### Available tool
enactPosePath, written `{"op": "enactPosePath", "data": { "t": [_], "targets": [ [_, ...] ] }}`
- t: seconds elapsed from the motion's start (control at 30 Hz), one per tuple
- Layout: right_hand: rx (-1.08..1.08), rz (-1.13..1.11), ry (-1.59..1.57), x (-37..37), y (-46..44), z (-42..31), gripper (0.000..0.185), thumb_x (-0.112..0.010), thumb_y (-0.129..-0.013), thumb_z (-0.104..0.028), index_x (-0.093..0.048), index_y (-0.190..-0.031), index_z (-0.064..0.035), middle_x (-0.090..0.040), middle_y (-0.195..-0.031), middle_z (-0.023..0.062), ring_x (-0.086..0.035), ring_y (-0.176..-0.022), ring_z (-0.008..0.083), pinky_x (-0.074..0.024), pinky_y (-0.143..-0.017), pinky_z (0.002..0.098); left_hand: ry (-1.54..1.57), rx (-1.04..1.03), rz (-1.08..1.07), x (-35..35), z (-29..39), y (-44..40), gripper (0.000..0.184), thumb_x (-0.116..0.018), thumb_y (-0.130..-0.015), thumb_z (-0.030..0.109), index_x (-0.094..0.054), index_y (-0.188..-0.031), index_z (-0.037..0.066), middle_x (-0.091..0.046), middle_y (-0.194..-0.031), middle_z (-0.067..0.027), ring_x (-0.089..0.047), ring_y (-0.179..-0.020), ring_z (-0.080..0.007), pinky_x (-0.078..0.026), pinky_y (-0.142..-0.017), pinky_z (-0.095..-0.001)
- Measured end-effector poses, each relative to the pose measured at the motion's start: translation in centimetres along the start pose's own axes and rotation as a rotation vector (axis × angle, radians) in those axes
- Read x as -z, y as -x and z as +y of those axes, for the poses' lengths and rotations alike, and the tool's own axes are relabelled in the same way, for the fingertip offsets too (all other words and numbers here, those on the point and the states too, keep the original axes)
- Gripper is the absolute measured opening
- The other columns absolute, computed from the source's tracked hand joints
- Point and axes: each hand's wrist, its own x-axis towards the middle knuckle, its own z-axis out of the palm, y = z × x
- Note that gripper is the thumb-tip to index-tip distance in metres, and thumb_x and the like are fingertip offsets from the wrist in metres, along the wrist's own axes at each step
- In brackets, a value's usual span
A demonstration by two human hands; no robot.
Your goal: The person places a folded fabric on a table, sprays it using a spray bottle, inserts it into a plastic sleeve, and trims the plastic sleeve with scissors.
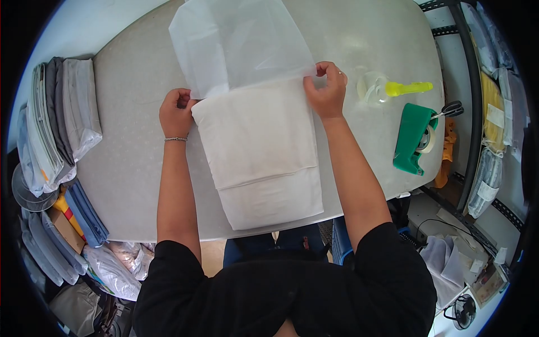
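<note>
A folded cream cloth (258, 140) lies flat on the grey table in front of me, with a fold line across its lower part. Beyond it spreads a translucent plastic bag (247, 45), whose near edge meets the far end of the cloth. My left hand (177, 112) pinches the bag's left near corner, close to the cloth's far left corner. On the other side my right hand (327, 90) has thumb and finger closed on the bag's right near corner. Both hands are closed, and the bag's edge runs between them.
To the right on the table (135, 168) are a green tape dispenser (409, 137), scissors (449, 109) and a clear spray bottle with a yellow nozzle (407, 88). Folded fabrics (62, 112) stand at the left edge. Shelves with bagged textiles (494, 112) line the right.
</note>
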Motion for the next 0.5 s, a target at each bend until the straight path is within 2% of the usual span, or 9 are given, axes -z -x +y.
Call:
{"op": "enactPosePath", "data": {
  "t": [0.07, 0.17, 0.37, 0.5],
  "targets": [
    [-0.113, -0.021, 0.127, -0.1, -0.5, 0.5, 0.014, -0.072, -0.073, -0.016, -0.061, -0.082, -0.0131, -0.061, -0.089, -0.0006, -0.057, -0.086, 0.0203, -0.0339, -0.092, 0.0396, -0.029, 0.01, 0.019, -0.1, -0.1, 0.0, 0.017, -0.073, -0.075, 0.005, -0.068, -0.09, 0.004, -0.069, -0.081, -0.0034, -0.065, -0.07, -0.0134, -0.053, -0.067, -0.0273],
    [-0.065, -0.07, 0.29, -0.3, -1.0, 1.4, 0.007, -0.069, -0.074, -0.015, -0.062, -0.075, -0.0147, -0.061, -0.088, -0.0017, -0.056, -0.092, 0.0228, -0.0343, -0.09, 0.0404, -0.048, 0.015, 0.031, -0.2, -0.2, 0.3, 0.015, -0.073, -0.075, 0.005, -0.067, -0.089, 0.005, -0.068, -0.08, -0.0036, -0.065, -0.069, -0.0135, -0.053, -0.067, -0.0273],
    [-0.01, -0.182, 0.33, 0.3, -0.3, 1.7, 0.008, -0.07, -0.072, -0.015, -0.062, -0.075, -0.0148, -0.06, -0.086, -0.0011, -0.055, -0.097, 0.0258, -0.0317, -0.092, 0.0405, -0.153, 0.067, -0.027, 0.9, 0.4, 1.4, 0.011, -0.07, -0.077, 0.008, -0.068, -0.087, 0.005, -0.068, -0.077, -0.0033, -0.063, -0.066, -0.0133, -0.052, -0.066, -0.0272],
    [-0.058, -0.259, 0.285, 1.8, 0.9, 0.8, 0.009, -0.07, -0.072, -0.015, -0.062, -0.075, -0.0143, -0.06, -0.086, -0.0008, -0.055, -0.098, 0.0278, -0.0307, -0.094, 0.0399, -0.201, 0.101, -0.06, 1.9, 0.8, 2.7, 0.011, -0.071, -0.077, 0.012, -0.067, -0.084, 0.005, -0.068, -0.074, -0.0038, -0.062, -0.065, -0.0134, -0.05, -0.065, -0.0269]
  ]
}}
